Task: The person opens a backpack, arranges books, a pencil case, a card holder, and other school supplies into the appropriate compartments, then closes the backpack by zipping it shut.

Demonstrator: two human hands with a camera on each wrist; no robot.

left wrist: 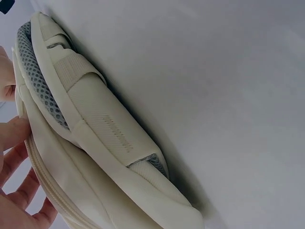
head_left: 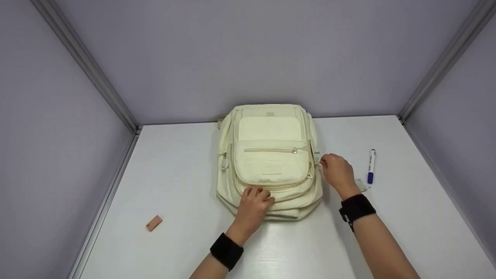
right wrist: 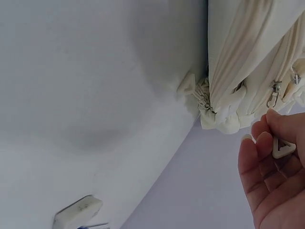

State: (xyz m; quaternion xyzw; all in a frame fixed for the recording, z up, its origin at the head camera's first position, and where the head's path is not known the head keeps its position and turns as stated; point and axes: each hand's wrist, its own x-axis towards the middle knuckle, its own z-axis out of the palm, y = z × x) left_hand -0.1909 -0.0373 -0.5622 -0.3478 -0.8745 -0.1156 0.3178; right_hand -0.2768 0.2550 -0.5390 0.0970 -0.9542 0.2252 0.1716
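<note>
Left hand [head_left: 254,205], fingers bent, grips backpack [head_left: 270,161] at near edge | right hand [head_left: 338,170] pinches zipper pull [right wrist: 283,151] | backpack to its left

Your head view was evenly bright, with a pale glare on the counter [head_left: 279,252] at 6 o'clock. Your wrist views were dimmer and greyer: a soft-edged shadow lay at 12 o'clock in the right, a darker one beside the backpack [left wrist: 95,109] at 5 o'clock in the left.

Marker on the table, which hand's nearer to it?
Right. The right hand is left of the marker, pinching a zipper pull; the left hand is farther left, on the backpack.
</note>
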